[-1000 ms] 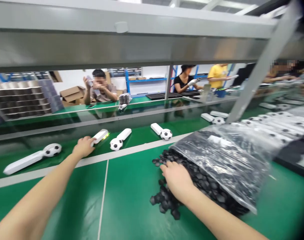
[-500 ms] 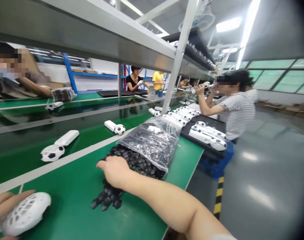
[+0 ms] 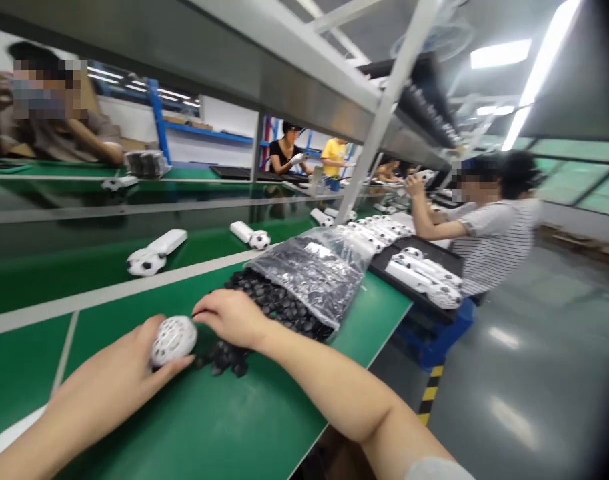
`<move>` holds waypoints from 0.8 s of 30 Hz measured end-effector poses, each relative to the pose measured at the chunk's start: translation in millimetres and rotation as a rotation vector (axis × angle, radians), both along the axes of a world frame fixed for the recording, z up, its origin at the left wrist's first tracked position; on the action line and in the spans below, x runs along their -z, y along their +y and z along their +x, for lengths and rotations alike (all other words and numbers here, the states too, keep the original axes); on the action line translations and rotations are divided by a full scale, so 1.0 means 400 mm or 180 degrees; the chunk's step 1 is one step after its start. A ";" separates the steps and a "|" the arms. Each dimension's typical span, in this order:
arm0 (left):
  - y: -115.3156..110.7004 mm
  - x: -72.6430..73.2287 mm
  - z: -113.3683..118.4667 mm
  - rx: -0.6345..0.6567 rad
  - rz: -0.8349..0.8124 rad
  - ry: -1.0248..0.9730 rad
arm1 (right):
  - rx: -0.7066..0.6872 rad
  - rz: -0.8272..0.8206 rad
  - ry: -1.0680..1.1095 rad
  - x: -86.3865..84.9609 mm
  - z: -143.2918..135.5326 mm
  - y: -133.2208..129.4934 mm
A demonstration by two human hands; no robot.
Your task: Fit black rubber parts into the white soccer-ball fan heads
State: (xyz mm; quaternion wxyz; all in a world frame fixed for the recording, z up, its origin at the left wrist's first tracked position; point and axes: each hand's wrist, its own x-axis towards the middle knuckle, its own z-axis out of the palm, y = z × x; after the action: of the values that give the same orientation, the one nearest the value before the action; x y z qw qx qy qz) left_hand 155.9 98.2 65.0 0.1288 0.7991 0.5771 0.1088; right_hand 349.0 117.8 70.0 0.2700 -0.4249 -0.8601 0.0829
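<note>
My left hand [image 3: 119, 363] is closed around a white ball-shaped shell [image 3: 175, 340] full of holes, thumb below and fingers behind it. Close to its right side is my right hand [image 3: 234, 317], pinched, with a sliver of a small black piece [image 3: 195, 315] showing at the fingertips. Beneath and beyond that hand, a heap of small black pieces [image 3: 284, 303] spills from a clear plastic bag [image 3: 317, 267]. A few more loose black pieces [image 3: 229, 360] lie on the green worktop [image 3: 244, 427] below my right wrist.
White devices with football-patterned heads [image 3: 147, 262] lie on the green belt [image 3: 204, 250]. A black tray [image 3: 379, 263] at right holds several more. A slanted metal post [image 3: 379, 133] rises behind the bag. Co-workers sit at right [image 3: 504, 233] and far left [image 3: 59, 127].
My left hand has brought the white shell rightward and away from me, up beside my right hand. The right hand has drawn back slightly from the heap, and the camera view has shifted.
</note>
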 end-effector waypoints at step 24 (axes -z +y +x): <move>-0.016 -0.006 -0.017 0.0078 0.0091 -0.0400 | -0.0150 -0.0418 0.0659 0.022 -0.050 -0.064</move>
State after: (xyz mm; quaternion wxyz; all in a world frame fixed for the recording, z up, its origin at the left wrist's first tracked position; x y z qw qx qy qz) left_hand 149.0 91.9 67.6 0.1546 0.7994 0.5564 0.1654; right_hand 329.0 92.2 61.1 0.3269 -0.4104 -0.8301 0.1889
